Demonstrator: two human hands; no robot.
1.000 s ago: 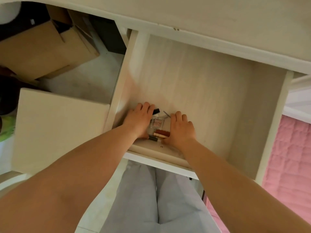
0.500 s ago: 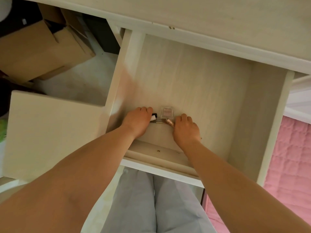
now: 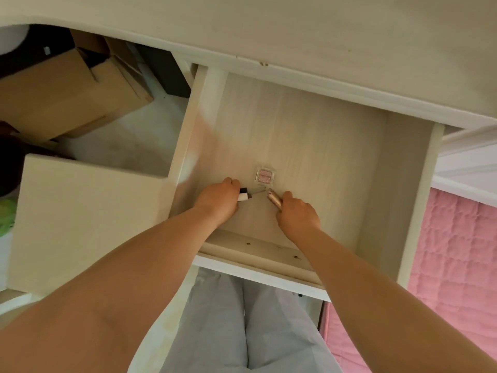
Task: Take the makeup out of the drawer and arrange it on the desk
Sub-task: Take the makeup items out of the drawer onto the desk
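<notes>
The pale wooden drawer stands pulled out under the desk top. Both my hands are inside it near its front. My left hand grips a small black-and-white makeup item, with a thin silver stick poking out beside it. My right hand grips a rose-gold tube, like a lipstick, its end pointing up-left. A small square clear case with pink powder lies loose on the drawer floor just beyond both hands.
A second drawer or cabinet front juts out at the left. Cardboard boxes sit on the floor beyond it. A pink quilted cover lies to the right. My grey-trousered legs are below the drawer front.
My hands, first flat around a small pile of makeup near the drawer front, have curled and closed on separate items. The pink square case now lies alone further in.
</notes>
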